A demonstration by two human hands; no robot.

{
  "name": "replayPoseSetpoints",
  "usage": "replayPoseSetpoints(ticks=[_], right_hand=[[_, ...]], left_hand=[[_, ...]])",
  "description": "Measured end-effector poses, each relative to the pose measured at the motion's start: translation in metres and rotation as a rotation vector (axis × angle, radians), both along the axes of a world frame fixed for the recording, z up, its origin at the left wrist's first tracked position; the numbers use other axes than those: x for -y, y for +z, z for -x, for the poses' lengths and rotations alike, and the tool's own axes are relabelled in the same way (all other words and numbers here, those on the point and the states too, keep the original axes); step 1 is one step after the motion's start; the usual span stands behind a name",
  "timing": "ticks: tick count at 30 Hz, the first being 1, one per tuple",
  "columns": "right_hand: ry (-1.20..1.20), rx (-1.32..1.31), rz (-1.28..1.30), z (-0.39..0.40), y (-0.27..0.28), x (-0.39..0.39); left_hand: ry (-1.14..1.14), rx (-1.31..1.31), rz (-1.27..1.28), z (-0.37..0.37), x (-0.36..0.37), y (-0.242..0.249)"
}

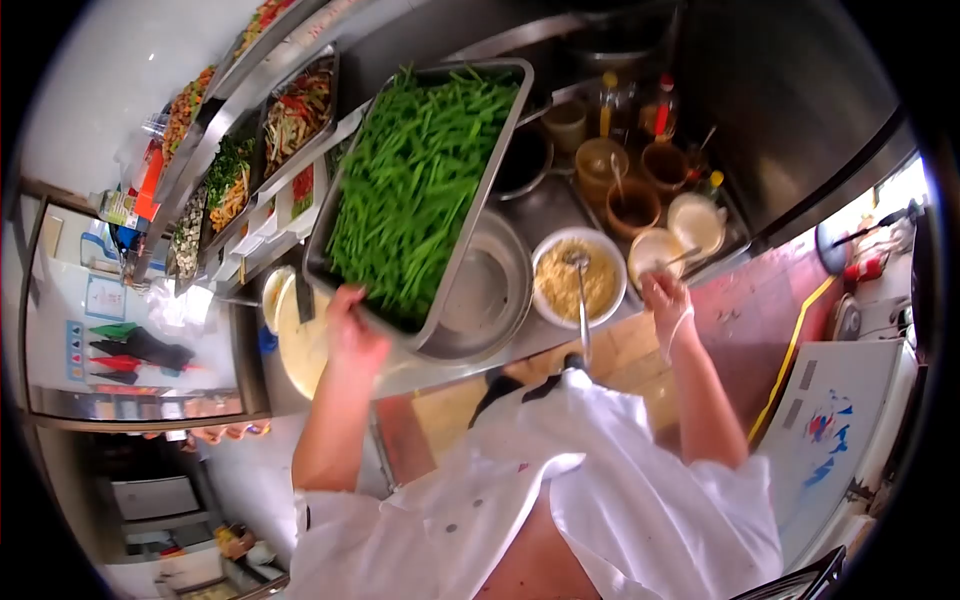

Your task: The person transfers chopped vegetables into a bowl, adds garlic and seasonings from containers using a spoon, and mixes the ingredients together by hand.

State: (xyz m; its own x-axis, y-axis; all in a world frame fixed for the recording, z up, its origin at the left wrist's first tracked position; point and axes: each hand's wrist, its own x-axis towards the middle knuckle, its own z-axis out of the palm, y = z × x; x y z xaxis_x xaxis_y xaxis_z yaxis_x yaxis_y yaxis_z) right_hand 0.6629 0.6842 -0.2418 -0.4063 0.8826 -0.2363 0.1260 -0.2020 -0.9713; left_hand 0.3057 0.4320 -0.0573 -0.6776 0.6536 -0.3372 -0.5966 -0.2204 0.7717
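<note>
My left hand [357, 333] is closed on the near rim of a deep metal tray [447, 290], which is tilted and full of cut green vegetable stalks [415, 185]. The tray overlaps a round metal basin [487, 285] on the counter. My right hand [668, 305] has its fingers curled together beside a white tub [652, 246] of pale contents. A spoon [687, 255] rests in that tub, close to my fingertips. I cannot make out what, if anything, the right fingers hold. Between my hands stands a white bowl [548, 305] of yellowish minced food with a metal ladle [584, 310] in it.
Brown seasoning pots [633, 208] and bottles [664, 110] crowd the back right. Trays of cut food [298, 115] line the left shelf. A pale round board or lid [300, 345] lies at the counter's left. A white freezer [835, 430] stands on the right.
</note>
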Motion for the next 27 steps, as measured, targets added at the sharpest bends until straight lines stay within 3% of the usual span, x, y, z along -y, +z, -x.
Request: replayPoseSetpoints(ticks=[1,6,10,13,16,17,19,22,27], right_hand=[[-0.002,-0.089,0.042,0.012,-0.002,-0.003],[0.082,-0.043,0.171,0.053,-0.009,-0.009],[0.066,-0.069,0.256,0.063,-0.016,0.002],[0.065,-0.096,0.291,0.051,-0.039,0.009],[0.015,-0.047,0.309,0.03,-0.029,0.016],[-0.006,-0.059,0.292,0.022,-0.033,0.019],[-0.052,-0.08,0.251,0.002,-0.044,0.025],[-0.149,-0.059,0.253,-0.028,-0.039,0.035],[-0.215,-0.077,0.3,-0.052,-0.036,0.044]], left_hand=[[-0.089,0.043,-0.01,0.011,0.033,0.0],[-0.079,0.103,0.426,0.008,0.108,0.038],[0.012,-0.186,0.886,0.082,0.175,0.009],[-0.077,-0.221,1.237,0.101,0.122,0.019],[-0.336,-0.343,1.305,0.11,0.054,0.035],[-0.33,-0.399,1.355,0.146,0.061,0.01],[-0.655,-0.805,1.722,0.164,0.035,0.002],[-1.005,-1.327,2.066,0.098,-0.036,0.046],[-0.814,-1.808,2.048,0.069,-0.049,0.078]])
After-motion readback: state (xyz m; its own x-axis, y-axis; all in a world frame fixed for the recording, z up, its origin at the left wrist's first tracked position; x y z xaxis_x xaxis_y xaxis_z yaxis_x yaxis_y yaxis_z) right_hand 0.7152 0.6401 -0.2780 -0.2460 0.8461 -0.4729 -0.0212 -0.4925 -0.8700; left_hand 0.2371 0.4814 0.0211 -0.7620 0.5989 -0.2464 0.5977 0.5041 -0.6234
